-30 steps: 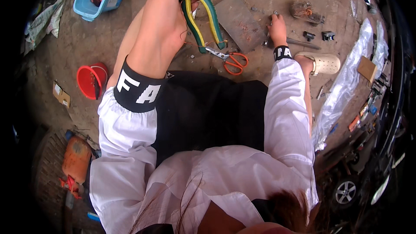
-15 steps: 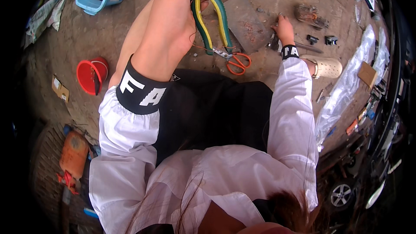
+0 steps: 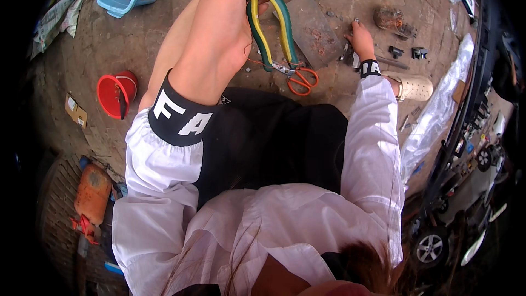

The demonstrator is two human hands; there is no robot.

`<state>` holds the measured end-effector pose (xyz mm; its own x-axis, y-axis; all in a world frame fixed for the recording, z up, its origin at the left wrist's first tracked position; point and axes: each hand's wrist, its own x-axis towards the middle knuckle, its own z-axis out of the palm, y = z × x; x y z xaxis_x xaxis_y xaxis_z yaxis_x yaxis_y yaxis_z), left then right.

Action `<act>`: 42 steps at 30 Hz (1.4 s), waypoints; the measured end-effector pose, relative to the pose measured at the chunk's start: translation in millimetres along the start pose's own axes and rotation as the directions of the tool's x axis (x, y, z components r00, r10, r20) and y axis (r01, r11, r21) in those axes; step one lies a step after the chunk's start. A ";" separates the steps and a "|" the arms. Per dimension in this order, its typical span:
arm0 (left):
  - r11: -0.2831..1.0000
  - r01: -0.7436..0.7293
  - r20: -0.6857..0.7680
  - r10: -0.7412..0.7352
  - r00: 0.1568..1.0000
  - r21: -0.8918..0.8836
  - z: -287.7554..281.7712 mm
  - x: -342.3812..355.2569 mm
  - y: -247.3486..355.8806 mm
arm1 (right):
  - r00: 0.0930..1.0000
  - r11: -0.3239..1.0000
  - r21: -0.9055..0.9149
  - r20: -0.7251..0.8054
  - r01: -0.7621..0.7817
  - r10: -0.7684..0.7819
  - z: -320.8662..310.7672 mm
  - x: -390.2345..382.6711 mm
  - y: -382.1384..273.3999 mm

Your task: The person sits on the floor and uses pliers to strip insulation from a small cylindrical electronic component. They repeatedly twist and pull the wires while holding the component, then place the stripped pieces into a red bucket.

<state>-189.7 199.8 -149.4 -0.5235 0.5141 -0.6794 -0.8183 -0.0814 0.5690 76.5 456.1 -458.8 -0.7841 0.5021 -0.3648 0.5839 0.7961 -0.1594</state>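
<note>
My left hand (image 3: 224, 33) reaches to the top edge, near a pair of pliers (image 3: 285, 24) with green and yellow handles spread apart. A fingertip shows between the handles, so the hand appears closed round the pliers near their head. A dark, blurred piece sits at the jaws, cut off by the edge. Thin copper-coloured wire (image 3: 253, 61) hangs below the hand. Orange-handled scissors (image 3: 301, 81) lie just past the handle ends. My right hand (image 3: 361, 41) is low over the floor to the right, its fingers curled; what they hold is too small to name.
A flat metal plate (image 3: 315, 33) lies between my hands. Small black parts (image 3: 419, 52) and clear plastic wrap (image 3: 438, 104) are at right, beside my beige clog (image 3: 415, 86). A red bucket (image 3: 114, 96), a blue tub (image 3: 118, 6) and an orange tank (image 3: 92, 194) stand at left.
The view has shifted slightly. At right, a dark edge now covers most of the cardboard piece, and more wheels and clutter show beyond it. Both hands keep nearly the same place and pose.
</note>
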 end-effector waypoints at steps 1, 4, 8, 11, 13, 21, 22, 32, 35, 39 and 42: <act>1.000 -0.007 0.010 0.007 1.000 -0.003 -1.0 0.0 -0.9 | 1.000 1.000 0.007 0.001 0.016 -0.016 -0.2 -1.3 0.1; 1.000 -0.011 0.021 0.011 1.000 -0.004 -0.4 -0.9 0.0 | 0.999 1.000 0.001 0.034 0.013 -0.013 -1.9 1.5 -0.1; 0.999 -0.030 0.018 0.030 0.999 0.015 1.3 -1.2 0.2 | 0.999 1.000 0.002 0.039 -0.017 0.017 -1.6 3.2 1.7; 1.000 -0.014 0.001 0.014 1.000 0.009 -0.7 -0.1 -0.1 | 0.999 0.999 0.038 0.026 -0.029 0.028 -0.7 3.8 1.3; 1.000 -0.016 -0.023 0.016 1.000 0.009 2.8 -3.0 1.8 | 0.996 0.993 0.095 0.058 -0.076 0.070 -1.8 7.3 0.9; 1.000 0.016 -0.025 -0.016 1.000 -0.010 6.4 -7.0 6.2 | 0.987 0.993 -0.044 0.114 -0.110 0.115 -2.2 11.7 -1.1; 1.000 0.018 -0.018 -0.018 1.000 -0.009 4.8 -5.8 6.7 | 0.987 0.992 -0.066 0.118 -0.103 0.111 -2.3 11.4 -1.9; 1.000 0.015 -0.075 -0.016 0.997 -0.015 8.0 -8.2 9.3 | 0.988 0.981 0.142 0.103 -0.129 0.115 4.4 6.7 17.8; 1.000 0.005 -0.084 -0.004 0.996 0.015 5.2 -7.3 6.9 | 0.998 0.995 0.082 -0.027 -0.061 0.063 4.6 -0.6 10.8; 1.000 0.014 -0.085 -0.014 0.996 0.007 4.0 -4.8 4.6 | 1.000 0.996 -0.088 0.006 -0.015 0.015 0.8 -0.6 5.7; 1.000 -0.003 -0.048 0.003 0.999 -0.011 5.2 -5.8 2.7 | 0.996 0.979 -0.189 0.063 0.072 -0.061 -1.8 4.7 3.1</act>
<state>-187.7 201.1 -141.5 -0.5368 0.4719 -0.6994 -0.8192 -0.0929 0.5660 74.3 461.5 -459.3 -0.8032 0.4305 -0.4117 0.4758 0.8795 -0.0087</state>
